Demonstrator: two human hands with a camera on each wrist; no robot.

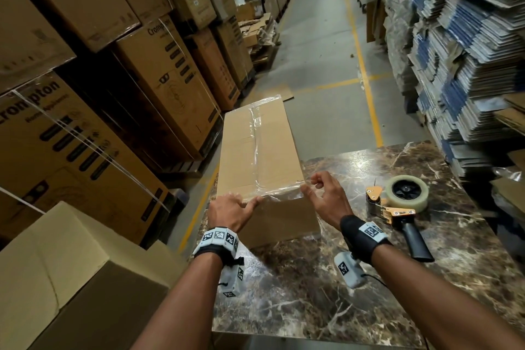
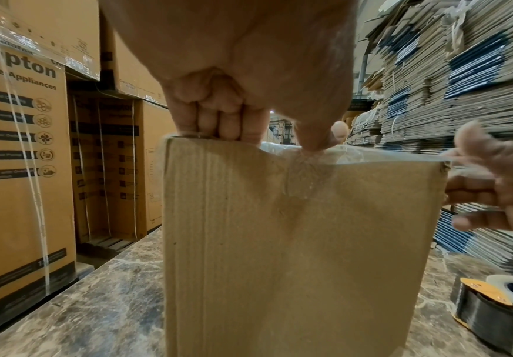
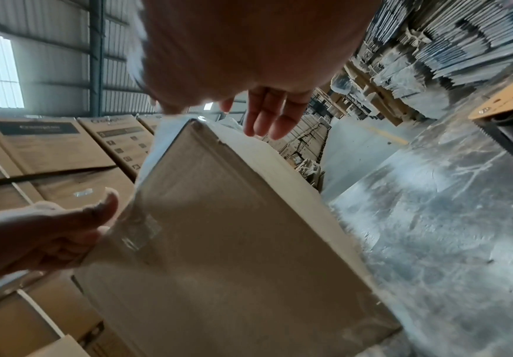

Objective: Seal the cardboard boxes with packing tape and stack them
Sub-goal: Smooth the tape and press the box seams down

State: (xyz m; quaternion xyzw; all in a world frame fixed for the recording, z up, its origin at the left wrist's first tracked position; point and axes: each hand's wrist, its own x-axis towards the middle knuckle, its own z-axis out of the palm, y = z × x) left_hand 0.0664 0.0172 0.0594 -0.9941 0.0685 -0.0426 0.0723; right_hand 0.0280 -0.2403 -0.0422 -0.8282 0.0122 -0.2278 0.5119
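Cardboard box (image 1: 257, 156), long and narrow, is my landmark in the head view: it lies on a dark marble table (image 1: 326, 293), its far end reaching out past the table edge, with clear packing tape (image 1: 255, 136) running along its top seam and over the near edge. My left hand (image 1: 231, 214) rests on the box's near left corner, fingers spread and laid flat on the tape. My right hand (image 1: 326, 199) is at the near right corner, thumb and forefinger pinched on the tape's edge, the other fingers loosely curled. To the right of the box, on the table, lies a tape dispenser (image 1: 397, 202) with a black handle. Left of the box stand tall stacks of printed cartons (image 1: 85, 122); right of it, beyond the dispenser, piles of flattened cardboard (image 1: 468, 51). From the left wrist, I see the box (image 2: 294, 241) end-on, my left hand's fingers (image 2: 218, 120) resting along its top edge and the thumb pressing tape (image 2: 303, 164) down over that edge; the right hand (image 2: 493, 188) is blurred at the box's right corner. From the right wrist, the box (image 3: 233, 241) fills the middle, my right hand (image 3: 267, 111) with its fingers extended above its top corner, the left hand (image 3: 50, 236) against its left side.
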